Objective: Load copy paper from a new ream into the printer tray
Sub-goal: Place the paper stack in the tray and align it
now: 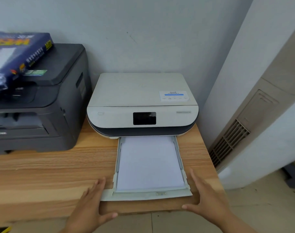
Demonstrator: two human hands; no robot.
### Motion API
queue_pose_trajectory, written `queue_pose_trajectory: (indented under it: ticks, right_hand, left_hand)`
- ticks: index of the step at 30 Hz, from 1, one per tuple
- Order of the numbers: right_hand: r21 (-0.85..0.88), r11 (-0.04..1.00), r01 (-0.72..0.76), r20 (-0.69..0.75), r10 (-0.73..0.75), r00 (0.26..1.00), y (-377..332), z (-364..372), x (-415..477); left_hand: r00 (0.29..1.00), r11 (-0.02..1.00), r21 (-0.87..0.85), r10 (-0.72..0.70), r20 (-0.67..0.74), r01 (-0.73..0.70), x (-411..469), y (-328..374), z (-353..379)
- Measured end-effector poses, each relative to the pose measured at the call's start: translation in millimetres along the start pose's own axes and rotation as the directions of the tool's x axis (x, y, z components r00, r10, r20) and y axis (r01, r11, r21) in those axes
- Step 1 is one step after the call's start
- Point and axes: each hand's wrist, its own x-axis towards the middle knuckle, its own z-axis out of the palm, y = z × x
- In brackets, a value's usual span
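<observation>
I see the white printer sitting on the wooden table against the wall, its paper tray pulled out toward me. A flat stack of clean white copy paper lies inside the tray, filling it between the side rails, its near edge just behind the tray's front lip. My left hand is spread flat, fingers together and thumb out, at the tray's front left corner, fingertips at the lip; whether they touch it I cannot tell. My right hand is likewise spread, palm facing inward, just beside the front right corner, and grips nothing. The dark blue ream wrapper, with yellow lettering and torn open at its near end, rests on top of a dark grey printer to the left, well apart from the tray.
</observation>
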Motion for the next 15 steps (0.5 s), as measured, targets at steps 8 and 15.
queue_pose_trajectory:
  ticks: [8,15]
  right_hand:
    - [-0.200,0.974,-0.104,-0.101,0.085,0.991,15.0,0.9,-8.4]
    - [-0.191,0.966,-0.172,-0.072,0.161,0.984,3.2,-3.2,-5.1]
  left_hand:
    - [0.996,0.995,0.059,-0.079,-0.039,0.082,-11.1,2.0,-1.1]
    - [0.992,0.996,-0.001,-0.092,-0.088,0.092,-9.6,1.4,3.3]
